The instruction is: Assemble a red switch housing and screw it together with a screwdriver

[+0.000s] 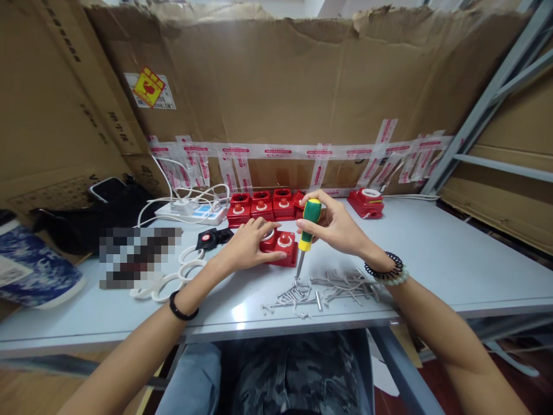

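My right hand [334, 222] grips a screwdriver [311, 214] by its green and yellow handle. The screwdriver points down, its tip at a pile of small screws [296, 293] on the table. My left hand [250, 242] holds a red plastic box [290, 256] against the tabletop, thumb at the front and fingers over its back. A red dome with a white ring shows on the box's top; my hand hides its left part. Beside the screws lie longer metal rods and white strips [345, 285].
Several similar red boxes [261, 207] stand in a row at the back, another red box [366, 203] to the right. Left are white rings [192, 268], black parts [211, 237], a power strip [194, 212] with cables and a blue-white cup [38, 265]. Cardboard [276, 86] walls the back.
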`<state>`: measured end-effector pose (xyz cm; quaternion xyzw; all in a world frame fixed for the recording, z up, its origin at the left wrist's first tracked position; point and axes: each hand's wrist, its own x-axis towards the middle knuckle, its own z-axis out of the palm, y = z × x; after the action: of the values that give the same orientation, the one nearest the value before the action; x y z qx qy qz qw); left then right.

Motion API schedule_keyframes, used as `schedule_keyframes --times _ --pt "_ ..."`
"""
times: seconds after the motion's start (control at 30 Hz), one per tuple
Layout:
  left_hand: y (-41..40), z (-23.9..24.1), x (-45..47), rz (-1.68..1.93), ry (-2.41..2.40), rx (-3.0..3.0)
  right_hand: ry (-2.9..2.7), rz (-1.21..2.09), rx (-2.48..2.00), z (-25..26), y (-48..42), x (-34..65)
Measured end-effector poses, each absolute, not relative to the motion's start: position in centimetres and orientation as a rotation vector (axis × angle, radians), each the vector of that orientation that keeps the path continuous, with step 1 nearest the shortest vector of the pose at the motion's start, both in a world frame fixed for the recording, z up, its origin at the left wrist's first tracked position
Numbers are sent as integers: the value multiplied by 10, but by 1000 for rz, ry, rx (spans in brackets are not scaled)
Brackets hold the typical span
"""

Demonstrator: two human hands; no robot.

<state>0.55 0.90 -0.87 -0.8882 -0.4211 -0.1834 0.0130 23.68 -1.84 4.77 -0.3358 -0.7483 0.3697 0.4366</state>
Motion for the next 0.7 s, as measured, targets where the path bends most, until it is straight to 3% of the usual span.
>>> schedule_keyframes --times 0.37,0.57,0.7 --pt "8 -8 5 -639 -1304 -2746 -1834 920 -828 49 -17 238" --pt "-13 2 17 -747 -879 -2780 -1831 934 -816 46 -15 238" --pt "-27 1 29 -594 -739 -2916 -1823 945 -826 45 -15 237"
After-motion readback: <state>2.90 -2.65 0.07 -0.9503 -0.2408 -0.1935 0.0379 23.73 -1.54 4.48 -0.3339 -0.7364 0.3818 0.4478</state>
